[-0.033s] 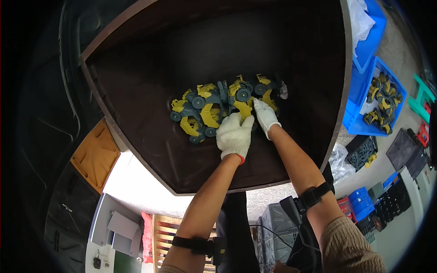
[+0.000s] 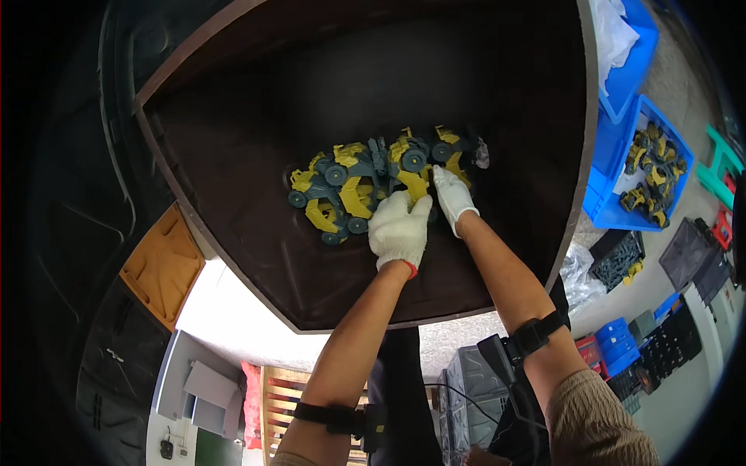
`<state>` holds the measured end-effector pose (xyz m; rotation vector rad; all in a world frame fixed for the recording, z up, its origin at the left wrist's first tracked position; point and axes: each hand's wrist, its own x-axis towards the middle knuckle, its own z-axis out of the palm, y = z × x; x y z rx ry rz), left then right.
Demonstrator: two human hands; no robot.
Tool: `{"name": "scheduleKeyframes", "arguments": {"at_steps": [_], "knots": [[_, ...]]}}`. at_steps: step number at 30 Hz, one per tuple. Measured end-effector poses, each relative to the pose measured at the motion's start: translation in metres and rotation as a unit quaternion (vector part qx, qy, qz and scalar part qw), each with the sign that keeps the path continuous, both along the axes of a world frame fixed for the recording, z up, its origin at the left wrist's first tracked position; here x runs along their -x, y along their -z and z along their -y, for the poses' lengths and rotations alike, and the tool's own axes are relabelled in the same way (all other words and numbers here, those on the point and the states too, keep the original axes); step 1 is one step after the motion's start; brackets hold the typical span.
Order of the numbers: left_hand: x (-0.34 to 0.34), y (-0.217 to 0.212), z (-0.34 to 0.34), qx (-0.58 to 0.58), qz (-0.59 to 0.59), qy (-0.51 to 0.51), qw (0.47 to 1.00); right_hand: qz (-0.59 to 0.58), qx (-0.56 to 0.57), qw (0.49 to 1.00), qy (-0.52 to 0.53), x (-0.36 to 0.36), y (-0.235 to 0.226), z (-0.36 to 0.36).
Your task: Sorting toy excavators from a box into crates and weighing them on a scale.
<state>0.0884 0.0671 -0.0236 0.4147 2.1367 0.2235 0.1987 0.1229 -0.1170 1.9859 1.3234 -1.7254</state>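
Observation:
Several grey and yellow toy loader trucks (image 2: 339, 172) stand close together in a row on a dark brown tabletop (image 2: 256, 225). My left hand (image 2: 399, 231), in a white knit glove with a red cuff edge, is closed at the near side of a toy truck (image 2: 412, 161) with a yellow bucket. The glove hides part of that truck and the tips of some fingers. Against its right side, my right hand (image 2: 454, 200), gloved in white, has its fingers pressed together. Just beyond the right fingertips is another toy truck (image 2: 449, 149).
A small clear plastic scrap (image 2: 482, 154) lies right of the row. Beyond the table's raised right edge, a blue bin (image 2: 597, 198) holds more toy trucks. Another blue bin (image 2: 651, 31) contains white plastic. Below them are a black tray of grey parts (image 2: 619, 260) and a clear bag (image 2: 580, 276).

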Motion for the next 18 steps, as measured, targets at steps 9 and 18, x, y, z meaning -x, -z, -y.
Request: {"name": "scheduleKeyframes", "arguments": {"at_steps": [9, 18], "knots": [[-0.001, -0.001, -0.017, 0.055, 0.027, -0.023, 0.998, 0.024, -0.022, 0.997, -0.073, -0.004, -0.025, 0.001], [-0.005, 0.013, 0.003, 0.031, 0.016, -0.031, 0.999, -0.021, 0.014, 0.991, -0.132, -0.003, -0.036, -0.002]]}}
